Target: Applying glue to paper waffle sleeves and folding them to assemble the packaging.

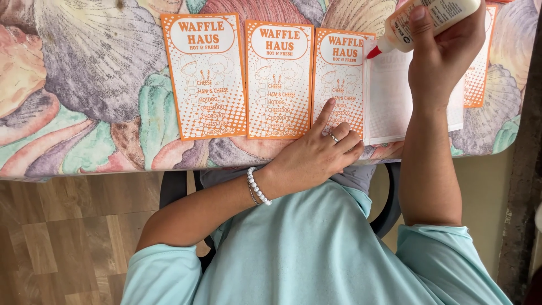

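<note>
So the glue bottle [432,17] is sitting up in the top right of the frame, a white squeeze bottle with a red nozzle. It's tilting down and to the left, with the tip hanging right over the upper left corner of a blank white sheet [389,96]. The right hand [446,51] is wrapping around the bottle, fingers and thumb clamping tight on its body, and the forearm is running straight down the right side of the picture.

The left hand [319,152] is lying flat near the middle of the frame with nothing in it, fingers spread a bit. Its index finger is pressing on the lower edge of the third orange card [339,79], the one just left of the white sheet. There's a ring on one finger and a white bead bracelet [258,186] on the wrist.

Two more orange-and-white printed cards [206,76] are lining up side by side to the left, upper middle of the frame, edges nearly touching. Another orange card [477,73] is peeking out from under the right side of the white sheet.

It's all lying on a tablecloth [84,85] with big pastel seashell shapes across the top half. Lower down, the person's light teal shirt [316,254] is filling the bottom centre, with wood flooring [62,243] showing at lower left.
</note>
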